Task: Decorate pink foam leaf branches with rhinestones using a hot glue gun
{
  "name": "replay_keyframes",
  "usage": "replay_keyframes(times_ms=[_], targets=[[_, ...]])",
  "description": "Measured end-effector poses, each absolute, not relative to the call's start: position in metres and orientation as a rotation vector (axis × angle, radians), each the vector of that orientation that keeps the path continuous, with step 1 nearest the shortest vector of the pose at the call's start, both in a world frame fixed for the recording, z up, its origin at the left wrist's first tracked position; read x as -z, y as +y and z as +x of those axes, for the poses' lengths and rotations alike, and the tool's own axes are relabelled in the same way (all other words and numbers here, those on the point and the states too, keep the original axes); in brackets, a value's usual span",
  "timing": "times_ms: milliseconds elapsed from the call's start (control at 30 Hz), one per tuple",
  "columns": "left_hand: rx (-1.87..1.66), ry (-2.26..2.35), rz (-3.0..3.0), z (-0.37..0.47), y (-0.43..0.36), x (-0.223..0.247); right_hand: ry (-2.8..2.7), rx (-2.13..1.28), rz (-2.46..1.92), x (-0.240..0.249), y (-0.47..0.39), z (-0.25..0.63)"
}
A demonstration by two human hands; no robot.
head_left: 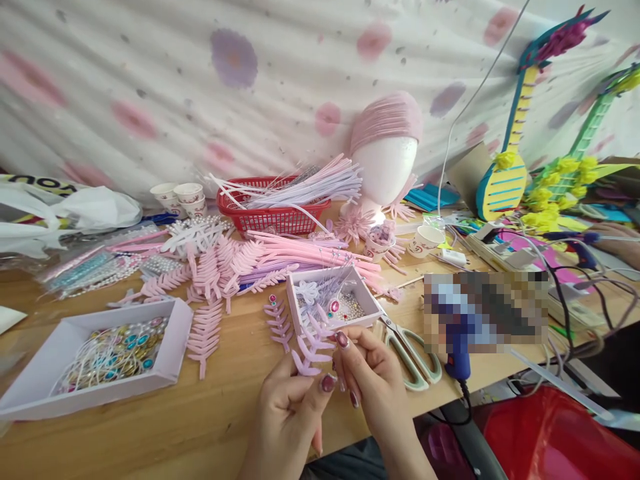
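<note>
A lilac pipe-cleaner leaf (313, 348) is held up over the table's front edge. My left hand (295, 410) pinches its lower end between thumb and fingers. The closed fingertips of my right hand (373, 373) meet its right side; what exactly lies between them is partly hidden. Just behind is a small white box (295, 310) with pearl beads, stems and a pink gem. A second lilac leaf (279, 325) with gems at its tip lies to the left. Green-handled scissors (411, 353) rest right of my right hand.
At left stands a white tray (165, 347) of gems and strings. Pink pipe-cleaner leaves (204, 333) and a red basket (275, 219) lie behind. A foam head (387, 163) stands at the back. To the right are a blue glue gun (457, 353), cables and another person's hand (617, 252).
</note>
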State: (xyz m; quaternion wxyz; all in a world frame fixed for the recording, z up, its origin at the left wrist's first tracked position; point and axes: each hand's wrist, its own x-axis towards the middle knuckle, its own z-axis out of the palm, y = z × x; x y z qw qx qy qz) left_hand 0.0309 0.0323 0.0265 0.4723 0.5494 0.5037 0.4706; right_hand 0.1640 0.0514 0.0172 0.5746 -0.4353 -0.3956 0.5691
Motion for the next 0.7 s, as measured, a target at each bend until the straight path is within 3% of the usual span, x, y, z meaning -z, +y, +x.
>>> replay_keyframes(times_ms=[500,700], targets=[[-1.170,1.041,1.077,0.025,0.033,-0.024,-0.963,-1.071,-0.966,-0.003,0.027,0.143],[-1.140,0.950,1.195,0.020,0.040,-0.026,-1.123,-1.524,-0.795,-0.016,0.023,0.158]])
